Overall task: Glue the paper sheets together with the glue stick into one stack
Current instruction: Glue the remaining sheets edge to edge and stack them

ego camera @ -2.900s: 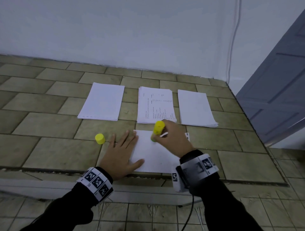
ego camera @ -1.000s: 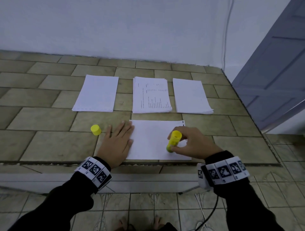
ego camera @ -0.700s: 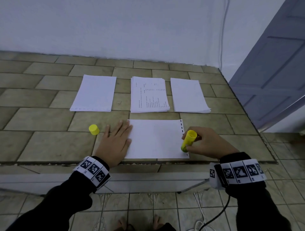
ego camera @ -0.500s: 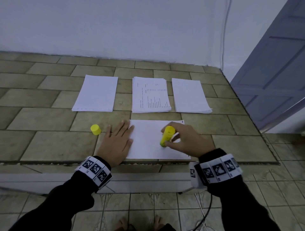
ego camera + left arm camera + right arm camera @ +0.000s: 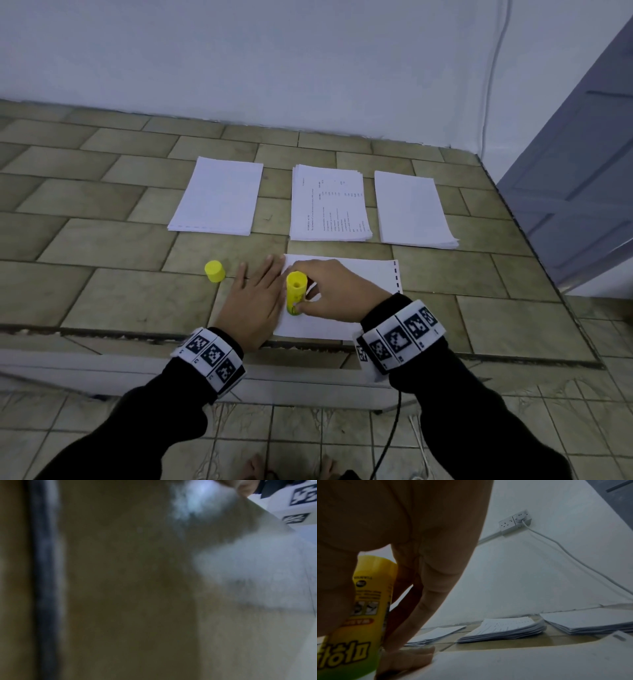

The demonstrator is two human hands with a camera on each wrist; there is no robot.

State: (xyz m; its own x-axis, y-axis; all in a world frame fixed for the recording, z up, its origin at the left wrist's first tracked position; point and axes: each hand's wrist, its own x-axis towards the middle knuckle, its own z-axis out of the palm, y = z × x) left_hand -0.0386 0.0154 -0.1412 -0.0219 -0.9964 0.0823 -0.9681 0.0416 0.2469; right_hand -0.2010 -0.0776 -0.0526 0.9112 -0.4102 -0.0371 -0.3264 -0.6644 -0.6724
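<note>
Right hand [image 5: 337, 291] grips glue stick [image 5: 295, 291]; left hand [image 5: 255, 301] flat on sheet [image 5: 363, 291].

Yellow glue stick [image 5: 295, 292], uncapped, tip down on near sheet [image 5: 359, 294]. Its cap [image 5: 214, 271] stands at 9 o'clock. Three paper piles: blank [image 5: 219, 197], printed [image 5: 329, 204], blank [image 5: 412, 210] at 12.

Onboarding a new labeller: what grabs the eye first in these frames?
The yellow glue stick, gripped by the right hand, tip down on the near paper sheet whose left edge the flat left hand holds down. Its yellow cap stands left of that hand; three paper stacks line up behind.
</note>
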